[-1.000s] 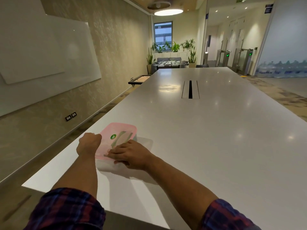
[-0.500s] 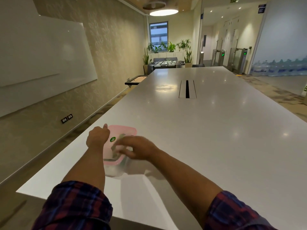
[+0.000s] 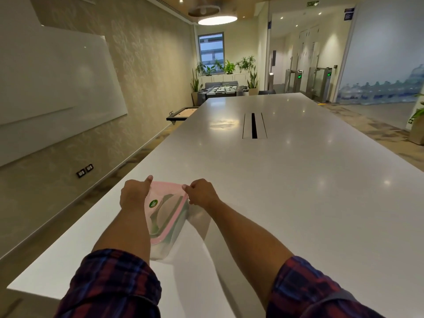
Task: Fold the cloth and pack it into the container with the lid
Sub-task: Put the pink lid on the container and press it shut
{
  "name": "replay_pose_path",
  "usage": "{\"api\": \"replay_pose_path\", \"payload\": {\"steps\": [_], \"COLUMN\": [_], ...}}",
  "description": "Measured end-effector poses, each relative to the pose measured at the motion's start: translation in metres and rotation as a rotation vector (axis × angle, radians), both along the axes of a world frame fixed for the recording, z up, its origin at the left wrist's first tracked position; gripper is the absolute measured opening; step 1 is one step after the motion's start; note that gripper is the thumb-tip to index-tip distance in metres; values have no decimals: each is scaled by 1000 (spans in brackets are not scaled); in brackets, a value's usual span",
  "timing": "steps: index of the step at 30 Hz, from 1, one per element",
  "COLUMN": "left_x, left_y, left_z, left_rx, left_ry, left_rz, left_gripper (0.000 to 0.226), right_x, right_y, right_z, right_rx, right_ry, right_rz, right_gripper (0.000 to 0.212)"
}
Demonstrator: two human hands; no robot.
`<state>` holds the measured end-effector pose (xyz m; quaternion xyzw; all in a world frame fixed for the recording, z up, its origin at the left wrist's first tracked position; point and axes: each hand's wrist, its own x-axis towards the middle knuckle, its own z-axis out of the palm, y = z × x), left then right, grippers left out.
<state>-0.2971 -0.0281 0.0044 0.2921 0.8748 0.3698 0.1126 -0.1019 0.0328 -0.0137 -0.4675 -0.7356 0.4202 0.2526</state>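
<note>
A clear plastic container [image 3: 160, 251] with a translucent pink lid [image 3: 164, 214] stands on the white table [image 3: 286, 191] near its left edge. A green round sticker sits on the lid. Through the lid a greenish cloth [image 3: 168, 211] shows inside. My left hand [image 3: 134, 195] grips the lid's far left corner, thumb up on the rim. My right hand [image 3: 200, 192] is closed on the lid's far right corner. Both forearms reach out from plaid sleeves, and the left arm hides the container's left side.
The table's left edge runs close beside the container, with floor and a wall with a whiteboard [image 3: 52, 83] beyond. A cable slot [image 3: 253, 126] lies in the table's middle, far ahead. Plants and a foosball table stand past the far end.
The right hand has moved from pressing flat on the lid's near side to gripping its far right corner. The left hand has shifted to the far left corner. The container sits closer to me.
</note>
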Motion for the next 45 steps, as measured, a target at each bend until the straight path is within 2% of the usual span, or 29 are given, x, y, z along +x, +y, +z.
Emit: {"api": "replay_pose_path", "payload": {"steps": [7,12,19,22,24,26,29,32,36,39,42,45], "left_x": [-24,-14,-7,-17,-51,-48,-16,-6,7,0,-16,-13], "left_y": [10,2,0,0,17,17,2,0,2,2,6,9], "left_z": [-8,-9,-6,-11,-37,-34,-11,-4,6,6,5,15], "left_rx": [31,126,137,152,127,85,62,3,-107,-190,-270,-213], "left_ry": [-258,-298,-324,-343,-327,-269,-198,-146,-43,-28,4,14], "left_rz": [34,12,26,13,12,4,-25,-32,-41,-72,-96,-131], "left_gripper": [53,33,36,47,59,58,49,56,51,65,68,63], "right_x": [-4,-6,-14,-10,-3,6,20,25,21,20,19,17], "right_y": [9,8,12,8,0,-11,-27,-45,-53,-53,-51,-43], "right_z": [0,0,-1,-4,-5,-3,2,3,-2,-3,-3,-2], "right_rx": [-168,-295,-436,-351,-329,-373,-479,-573,-590,-552,-563,-552], "right_ry": [46,83,202,160,122,84,7,19,115,133,185,259], "right_rz": [-24,-27,-88,-71,-33,54,246,372,366,356,313,205], "right_gripper": [35,37,29,37,48,54,51,47,32,29,33,44]}}
